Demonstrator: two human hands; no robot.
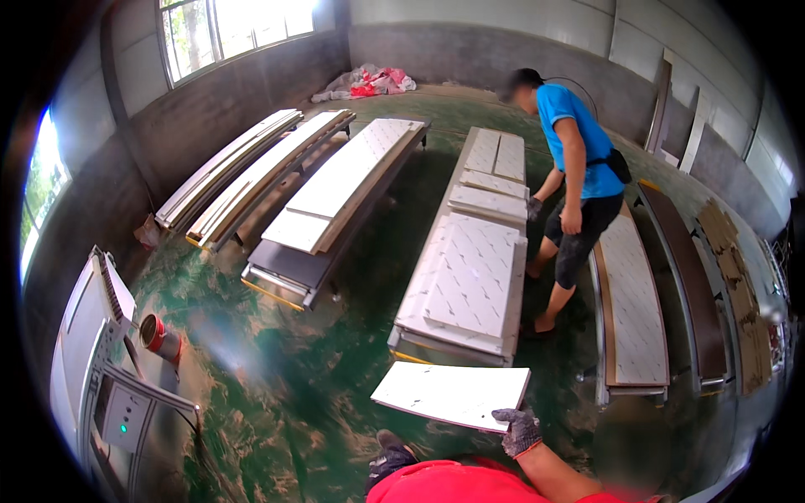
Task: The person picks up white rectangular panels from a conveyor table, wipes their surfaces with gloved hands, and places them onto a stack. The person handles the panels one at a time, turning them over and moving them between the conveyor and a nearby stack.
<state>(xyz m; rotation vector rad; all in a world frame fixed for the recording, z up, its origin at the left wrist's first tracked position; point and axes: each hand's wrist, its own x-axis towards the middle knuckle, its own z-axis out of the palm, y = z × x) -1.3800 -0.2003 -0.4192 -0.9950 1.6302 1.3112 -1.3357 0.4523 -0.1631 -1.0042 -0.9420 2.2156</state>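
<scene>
My right hand (pixel 520 431), in a dark grey knitted glove, grips the near right corner of a white rectangular board (pixel 453 394). Its fingertips lie on the top face at that corner. The board is held in front of my body, its long side running left to right, short of the near end of a long bench stacked with white panels (pixel 472 272). My left hand does not show. Below the board's left part, a dark shoe and dark cloth (pixel 391 457) appear beside my red shirt.
Across the panel bench, a person in a blue shirt (pixel 579 134) leans over, a gloved hand at its right edge. More benches with boards (pixel 344 180) stand left and right. A control cabinet (pixel 124 419) and a red bucket (pixel 159 337) are at left; plastic sheeting (pixel 365 82) lies far back.
</scene>
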